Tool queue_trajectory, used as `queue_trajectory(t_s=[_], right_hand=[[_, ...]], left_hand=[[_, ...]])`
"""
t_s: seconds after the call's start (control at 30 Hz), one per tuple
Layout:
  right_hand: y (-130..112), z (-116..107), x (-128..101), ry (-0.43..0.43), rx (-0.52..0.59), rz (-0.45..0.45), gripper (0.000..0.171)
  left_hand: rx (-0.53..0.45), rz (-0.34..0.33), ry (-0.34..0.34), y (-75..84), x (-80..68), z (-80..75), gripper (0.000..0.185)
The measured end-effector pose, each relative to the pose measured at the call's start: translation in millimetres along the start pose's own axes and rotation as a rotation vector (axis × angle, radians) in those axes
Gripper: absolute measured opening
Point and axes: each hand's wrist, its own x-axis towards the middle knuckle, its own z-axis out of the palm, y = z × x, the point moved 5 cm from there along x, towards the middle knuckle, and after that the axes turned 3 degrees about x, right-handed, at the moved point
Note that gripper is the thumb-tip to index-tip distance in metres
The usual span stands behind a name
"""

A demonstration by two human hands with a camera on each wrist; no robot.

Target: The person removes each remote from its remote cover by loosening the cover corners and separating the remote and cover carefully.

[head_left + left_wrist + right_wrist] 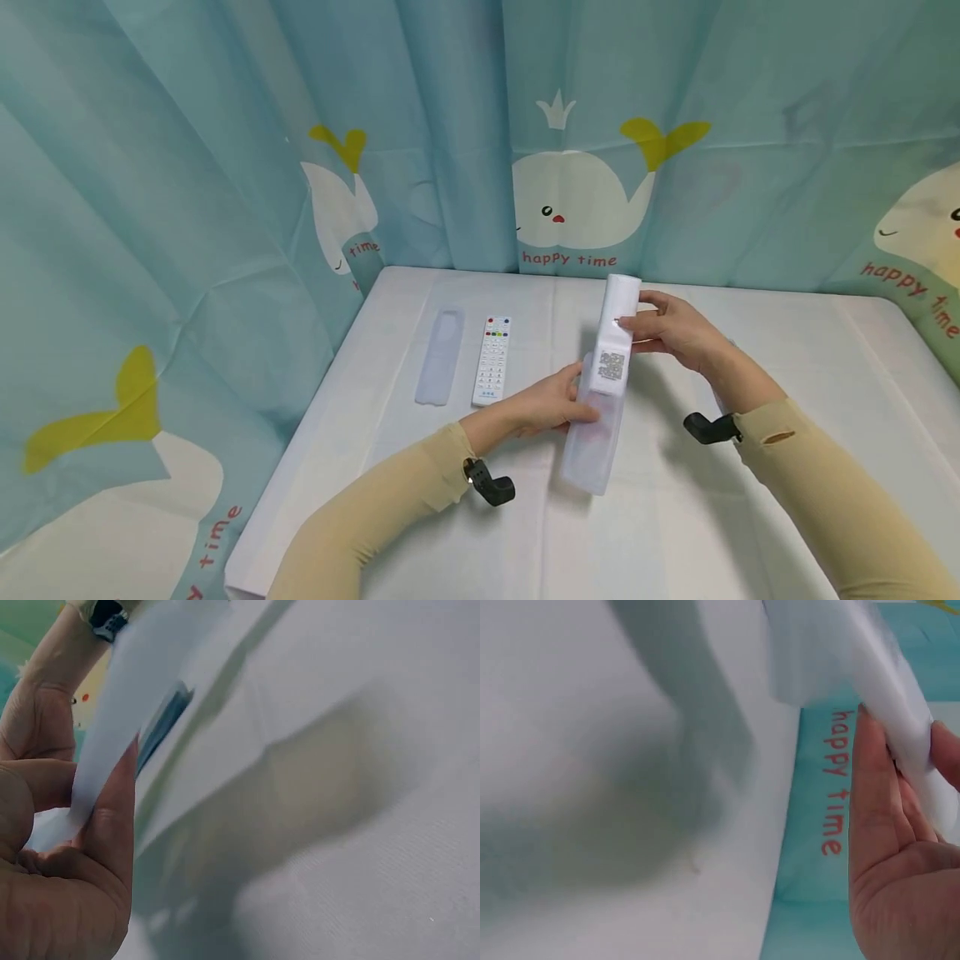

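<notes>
My right hand (678,333) grips the upper part of a white remote control (621,302), thumb on its back, where a black-and-white square code shows. The remote's lower end sits in the upper part of a translucent plastic sleeve (591,462). My left hand (551,404) pinches this sleeve near its middle, thumb on the near face. Both things are tilted above the table, over their shadows. In the left wrist view the sleeve (139,679) passes between thumb and fingers. The right wrist view has the remote (891,679) between thumb and fingers.
Left of my hands, a white remote with colored buttons (492,362) lies face up beside a second translucent sleeve (440,358). The white-covered table (465,542) ends at a blue curtain (450,150) with whale prints. A dark-edged thing (163,724) appears beyond my left fingers.
</notes>
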Motion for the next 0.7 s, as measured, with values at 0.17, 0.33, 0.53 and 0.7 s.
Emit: queue_trajectory(t_s=[0.17,0.33,0.53,0.7], right_hand=[[-10,-14,0,0.084,0.083,-0.043,0.082],[-17,-32,-5,0.190,0.195,-0.110,0.080],[-18,-49,-10,0.300,0.156,-0.154,0.082],[-14,-47,-9,0.282,0.044,-0.136,0.078]], left_hand=[[0.011,-0.007,0.015,0.7,-0.1,-2.9,0.080],[-0.005,-0.011,0.014,-0.1,-1.3,-4.4,0.080],[-0.044,-0.024,0.004,-7.0,-2.9,-4.9,0.083],[-0.057,-0.023,0.013,-6.8,-3.2,-5.0,0.082]])
